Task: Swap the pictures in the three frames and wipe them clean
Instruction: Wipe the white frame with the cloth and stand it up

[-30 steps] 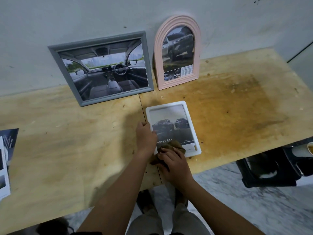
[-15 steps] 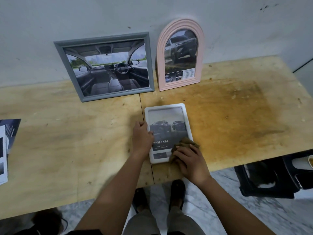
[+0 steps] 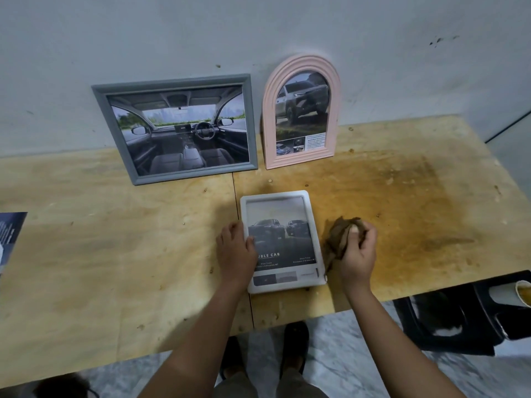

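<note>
The white frame (image 3: 283, 285) lies flat on the table (image 3: 115, 254), close to its near edge, with a picture of two trucks facing up. The left hand (image 3: 235, 248) holds the frame's 9 o'clock side: its fingers curl at the rim and its thumb lies on the glass. At 3 o'clock from the frame, just beside its rim, the right hand (image 3: 359, 251) grips a bunched brown cloth (image 3: 337, 239), its fingers and thumb wrapped round it; the cloth is off the glass and hangs down to the table.

At 11 o'clock the grey frame (image 3: 115, 133) leans on the wall (image 3: 258, 30), showing a car interior. At 12 o'clock the pink frame (image 3: 268, 110), arched, leans beside it, showing an off-road truck. Papers (image 3: 11, 228) lie at 9 o'clock, at the picture's edge. At 4 o'clock, past the table, a cup (image 3: 514, 293) sits on a black chair (image 3: 431, 320).
</note>
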The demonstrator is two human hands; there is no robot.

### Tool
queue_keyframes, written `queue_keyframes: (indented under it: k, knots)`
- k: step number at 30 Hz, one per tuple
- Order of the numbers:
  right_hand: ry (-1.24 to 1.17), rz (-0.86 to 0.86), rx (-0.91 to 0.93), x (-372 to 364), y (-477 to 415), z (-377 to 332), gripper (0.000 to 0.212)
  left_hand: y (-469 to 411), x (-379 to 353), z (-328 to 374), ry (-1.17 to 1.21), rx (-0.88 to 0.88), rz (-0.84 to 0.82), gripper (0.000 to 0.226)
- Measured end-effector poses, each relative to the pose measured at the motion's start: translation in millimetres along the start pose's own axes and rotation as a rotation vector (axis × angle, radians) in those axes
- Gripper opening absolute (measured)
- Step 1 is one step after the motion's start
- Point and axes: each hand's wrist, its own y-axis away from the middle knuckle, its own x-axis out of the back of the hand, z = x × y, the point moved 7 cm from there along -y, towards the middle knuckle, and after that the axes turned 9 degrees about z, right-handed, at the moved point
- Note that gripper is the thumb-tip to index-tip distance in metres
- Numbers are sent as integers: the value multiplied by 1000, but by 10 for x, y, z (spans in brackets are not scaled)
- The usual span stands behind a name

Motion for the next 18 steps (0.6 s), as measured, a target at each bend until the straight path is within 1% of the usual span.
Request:
queue_keyframes:
  k: [1, 3, 5, 7, 8, 11, 13, 18]
  knots:
    - [29, 14, 59, 0, -15, -49, 11, 6, -1, -2, 6, -6, 17, 44]
    - [202, -33, 220, -53, 27, -80, 27, 20, -13, -5, 48, 5, 41, 46]
    - [422, -226, 362, -228, 193, 77, 31, 61, -41, -12, 74, 36, 37, 49]
    - [618, -430, 379, -379, 416, 390, 31, 105, -85, -15, 62, 40, 30, 52]
    - [684, -454, 359, -394, 477, 516, 35, 122, -98, -11, 50, 33, 31, 55]
    - [756, -378, 269, -392, 442, 634, 49, 95, -157, 14, 11, -8, 38, 60]
    - [771, -362, 254, -433, 394, 608, 54, 67, -177, 24, 2, -22, 38, 59]
    - [820, -367, 291, -555, 300, 638, 55, 67, -178, 6, -22, -32, 28, 58]
